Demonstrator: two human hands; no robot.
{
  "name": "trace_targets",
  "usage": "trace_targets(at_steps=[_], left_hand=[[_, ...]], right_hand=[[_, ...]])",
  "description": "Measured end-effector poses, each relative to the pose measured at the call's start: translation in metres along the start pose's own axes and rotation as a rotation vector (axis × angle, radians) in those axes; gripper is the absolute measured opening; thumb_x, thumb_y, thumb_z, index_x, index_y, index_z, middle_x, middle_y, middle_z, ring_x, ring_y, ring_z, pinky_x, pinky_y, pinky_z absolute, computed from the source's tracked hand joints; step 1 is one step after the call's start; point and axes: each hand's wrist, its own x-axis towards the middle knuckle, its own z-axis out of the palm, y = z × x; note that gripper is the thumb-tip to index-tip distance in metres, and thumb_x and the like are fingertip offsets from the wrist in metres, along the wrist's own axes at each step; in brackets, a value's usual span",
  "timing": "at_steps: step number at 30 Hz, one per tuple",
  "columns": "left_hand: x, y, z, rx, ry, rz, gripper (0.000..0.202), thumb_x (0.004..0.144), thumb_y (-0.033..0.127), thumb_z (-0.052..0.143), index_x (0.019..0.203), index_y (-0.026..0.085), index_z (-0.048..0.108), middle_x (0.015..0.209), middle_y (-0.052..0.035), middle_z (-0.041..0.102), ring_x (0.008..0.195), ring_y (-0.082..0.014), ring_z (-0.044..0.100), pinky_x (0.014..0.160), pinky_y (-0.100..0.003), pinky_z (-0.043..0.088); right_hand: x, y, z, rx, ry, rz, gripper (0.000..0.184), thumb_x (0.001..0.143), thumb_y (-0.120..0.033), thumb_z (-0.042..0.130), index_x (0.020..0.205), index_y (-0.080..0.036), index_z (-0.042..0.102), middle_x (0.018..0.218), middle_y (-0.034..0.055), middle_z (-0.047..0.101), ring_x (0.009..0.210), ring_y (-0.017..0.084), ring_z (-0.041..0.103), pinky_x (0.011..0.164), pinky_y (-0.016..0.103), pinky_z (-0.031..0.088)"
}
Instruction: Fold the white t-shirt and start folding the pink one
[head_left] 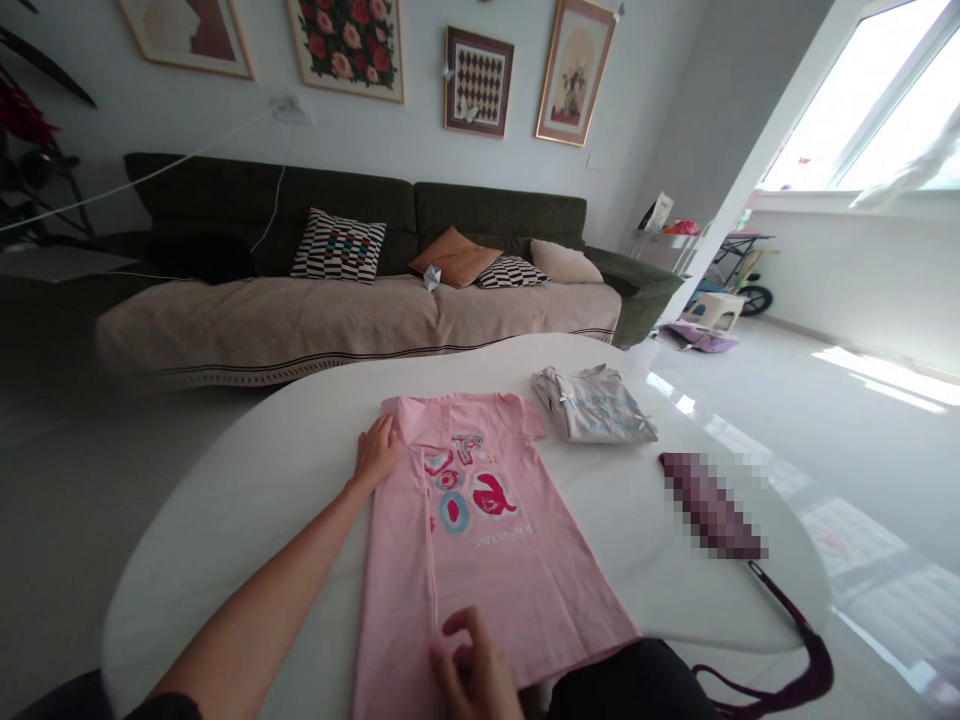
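A pink T-shirt [480,540] with a printed front lies flat on a white round table [247,490], its left side folded inward. My left hand [377,450] rests flat on the folded left shoulder edge, fingers stretched out. My right hand [472,668] is near the hem at the table's front, fingers curled and pinching the folded edge of the pink fabric.
A folded grey garment [592,403] lies at the table's far right. A blurred dark object [712,505] with a maroon strap [795,650] sits at the right edge. Behind the table stands a dark sofa [352,270] with cushions; glossy floor lies to the right.
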Motion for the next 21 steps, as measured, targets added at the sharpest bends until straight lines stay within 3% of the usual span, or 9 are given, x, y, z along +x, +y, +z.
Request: trace_targets(at_steps=[2, 5, 8, 11, 15, 21], left_hand=[[0.002, -0.004, 0.004, 0.03, -0.023, -0.01, 0.046, 0.086, 0.019, 0.028, 0.13, 0.014, 0.039, 0.138, -0.0122, 0.037, 0.128, -0.0233, 0.031, 0.104, -0.048, 0.024], [0.003, -0.006, 0.006, 0.07, -0.041, -0.003, 0.047, 0.087, 0.021, 0.027, 0.134, 0.016, 0.035, 0.14, -0.0096, 0.034, 0.131, -0.0232, 0.025, 0.105, -0.047, 0.022], [0.003, -0.005, 0.005, 0.127, -0.061, -0.001, 0.049, 0.088, 0.021, 0.025, 0.136, 0.017, 0.03, 0.142, -0.0077, 0.03, 0.131, -0.0219, 0.023, 0.105, -0.045, 0.022], [0.003, -0.005, 0.004, 0.149, -0.093, -0.012, 0.049, 0.089, 0.022, 0.023, 0.138, 0.018, 0.027, 0.143, -0.007, 0.028, 0.132, -0.0213, 0.023, 0.105, -0.045, 0.021], [0.003, -0.005, 0.003, 0.126, -0.106, -0.017, 0.05, 0.089, 0.023, 0.022, 0.139, 0.02, 0.025, 0.144, -0.0053, 0.026, 0.132, -0.0206, 0.021, 0.106, -0.047, 0.019], [0.003, -0.005, 0.002, 0.099, -0.117, -0.027, 0.05, 0.089, 0.023, 0.021, 0.139, 0.022, 0.023, 0.144, -0.0049, 0.027, 0.132, -0.0212, 0.023, 0.105, -0.049, 0.018]], right_hand=[[0.037, -0.018, -0.023, -0.119, 0.001, -0.038, 0.029, 0.083, -0.045, 0.04, 0.082, -0.019, 0.052, 0.052, -0.0027, 0.054, 0.044, 0.01, 0.05, 0.042, 0.018, 0.034], [0.118, -0.049, -0.045, -0.432, 0.088, -0.096, 0.022, 0.082, -0.033, 0.041, 0.073, -0.018, 0.055, 0.063, 0.0015, 0.06, 0.058, 0.012, 0.056, 0.053, 0.019, 0.037], [0.201, -0.072, -0.04, -0.502, 0.141, -0.071, 0.021, 0.081, -0.025, 0.04, 0.079, -0.016, 0.06, 0.077, 0.0064, 0.065, 0.074, 0.015, 0.059, 0.061, 0.02, 0.038], [0.259, -0.08, -0.02, -0.541, 0.174, -0.028, 0.024, 0.081, -0.023, 0.041, 0.089, -0.013, 0.061, 0.088, 0.0118, 0.065, 0.085, 0.018, 0.059, 0.065, 0.022, 0.039], [0.292, -0.079, 0.006, -0.605, 0.195, 0.028, 0.028, 0.08, -0.025, 0.045, 0.098, -0.008, 0.059, 0.097, 0.0171, 0.061, 0.091, 0.022, 0.058, 0.07, 0.026, 0.039], [0.298, -0.082, 0.027, -0.677, 0.23, 0.022, 0.024, 0.083, -0.022, 0.041, 0.096, -0.01, 0.057, 0.107, 0.0187, 0.055, 0.099, 0.023, 0.054, 0.076, 0.028, 0.038]])
